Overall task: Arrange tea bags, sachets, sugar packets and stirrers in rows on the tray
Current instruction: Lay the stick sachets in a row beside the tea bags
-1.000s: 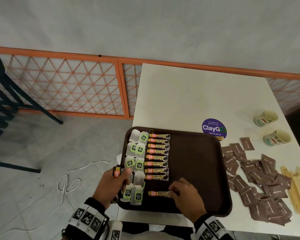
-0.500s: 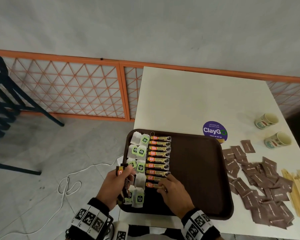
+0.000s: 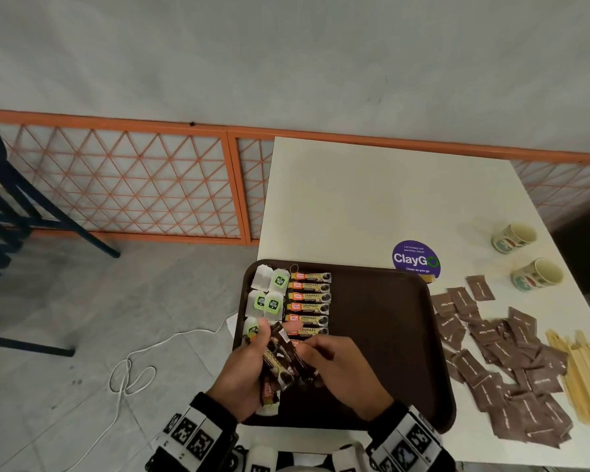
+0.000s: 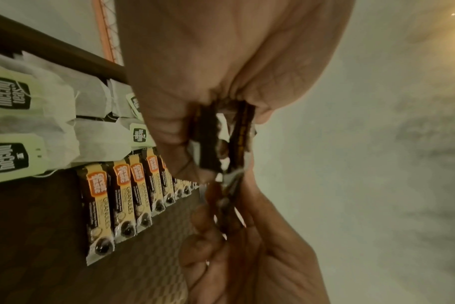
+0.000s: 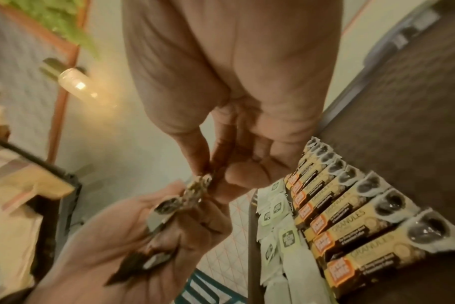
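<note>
A brown tray [image 3: 389, 335] sits at the table's near left corner. Along its left edge lie two columns of tea bags [image 3: 269, 294] with green tags, and beside them a column of coffee sachets [image 3: 309, 301]. My left hand [image 3: 263, 338] grips a bundle of coffee sachets [image 3: 278, 362] above the tray's near left part. My right hand [image 3: 307, 352] pinches the end of one sachet in that bundle. In the left wrist view the bundle [image 4: 208, 148] sticks out between the fingers. In the right wrist view my right hand [image 5: 216, 174] pinches the bundle's tip [image 5: 198, 185].
Brown sugar packets [image 3: 511, 362] lie scattered on the white table right of the tray. Wooden stirrers [image 3: 579, 369] lie beyond them near the right edge. Two paper cups [image 3: 513, 237] [image 3: 537, 277] lie on their sides at the back right. A purple round sticker [image 3: 415, 258] is behind the tray.
My right hand left the sachet it laid in the tray's column and came up to the bundle. My left hand moved right, over the tray, with the bundle turned up.
</note>
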`<action>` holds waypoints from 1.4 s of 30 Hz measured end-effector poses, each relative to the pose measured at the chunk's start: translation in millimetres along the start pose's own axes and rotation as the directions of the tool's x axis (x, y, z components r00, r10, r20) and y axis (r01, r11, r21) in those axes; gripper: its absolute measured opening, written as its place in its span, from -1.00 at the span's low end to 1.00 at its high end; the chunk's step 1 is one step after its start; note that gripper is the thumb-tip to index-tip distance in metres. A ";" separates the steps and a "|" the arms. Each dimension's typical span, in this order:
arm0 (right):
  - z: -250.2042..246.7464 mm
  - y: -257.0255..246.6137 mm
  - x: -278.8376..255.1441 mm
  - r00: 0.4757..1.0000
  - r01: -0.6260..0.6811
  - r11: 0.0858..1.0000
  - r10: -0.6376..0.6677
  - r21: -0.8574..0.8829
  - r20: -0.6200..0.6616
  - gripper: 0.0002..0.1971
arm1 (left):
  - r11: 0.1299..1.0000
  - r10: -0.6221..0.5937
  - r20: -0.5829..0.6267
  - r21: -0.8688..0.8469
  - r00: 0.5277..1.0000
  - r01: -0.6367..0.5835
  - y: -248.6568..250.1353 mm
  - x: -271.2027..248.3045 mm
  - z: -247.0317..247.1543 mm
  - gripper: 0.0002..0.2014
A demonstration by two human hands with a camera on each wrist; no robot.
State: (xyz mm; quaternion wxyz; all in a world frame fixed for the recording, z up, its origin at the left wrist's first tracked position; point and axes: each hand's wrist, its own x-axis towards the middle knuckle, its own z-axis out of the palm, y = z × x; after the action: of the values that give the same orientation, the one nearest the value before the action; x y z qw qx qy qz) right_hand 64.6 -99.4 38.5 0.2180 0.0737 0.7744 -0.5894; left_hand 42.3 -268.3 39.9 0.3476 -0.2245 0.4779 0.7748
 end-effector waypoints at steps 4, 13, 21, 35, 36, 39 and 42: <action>0.3 -4.3 -5.8 0.995 -0.074 0.985 0.063 0.153 0.075 -0.80 | 0.998 0.032 -0.063 0.061 0.997 -0.028 0.3 4.2 -1.9 -0.49; 5.0 -8.3 -15.6 0.993 -0.066 0.971 0.042 0.229 0.107 -0.80 | 0.722 0.519 -0.098 0.583 0.849 -0.374 -11.6 11.1 12.0 -0.64; 4.2 4.6 -9.8 0.948 0.218 0.967 -0.242 -0.134 -0.205 -0.87 | 0.835 0.420 -0.171 0.457 0.891 -0.306 -4.8 11.2 17.2 -0.56; -24.4 20.8 -15.3 0.976 0.155 0.988 -0.153 0.005 -0.153 -0.80 | 0.733 0.249 0.060 0.641 0.967 -0.229 5.6 7.7 -7.2 -0.71; -26.9 21.5 -15.8 0.990 0.078 0.992 -0.065 0.102 -0.127 -0.85 | 0.702 0.254 0.069 0.673 0.965 -0.232 3.2 8.8 -8.1 -0.71; -30.7 37.4 -12.5 0.987 -0.094 0.995 0.090 -0.024 -0.130 -0.91 | 0.587 0.312 0.033 0.779 0.949 -0.220 -0.1 12.1 -15.6 -0.67; -26.3 62.3 -10.8 0.970 -0.216 0.940 0.175 -0.265 -0.170 -0.87 | 0.653 0.362 -0.092 0.735 0.927 -0.182 3.2 13.6 -30.5 -0.55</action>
State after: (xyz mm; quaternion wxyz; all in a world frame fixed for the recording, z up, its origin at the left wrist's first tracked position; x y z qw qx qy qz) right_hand 90.9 -54.6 -6.3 0.2275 0.1610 0.8529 -0.4415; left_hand 31.5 -292.2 19.0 0.2281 -0.0852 0.8060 0.5396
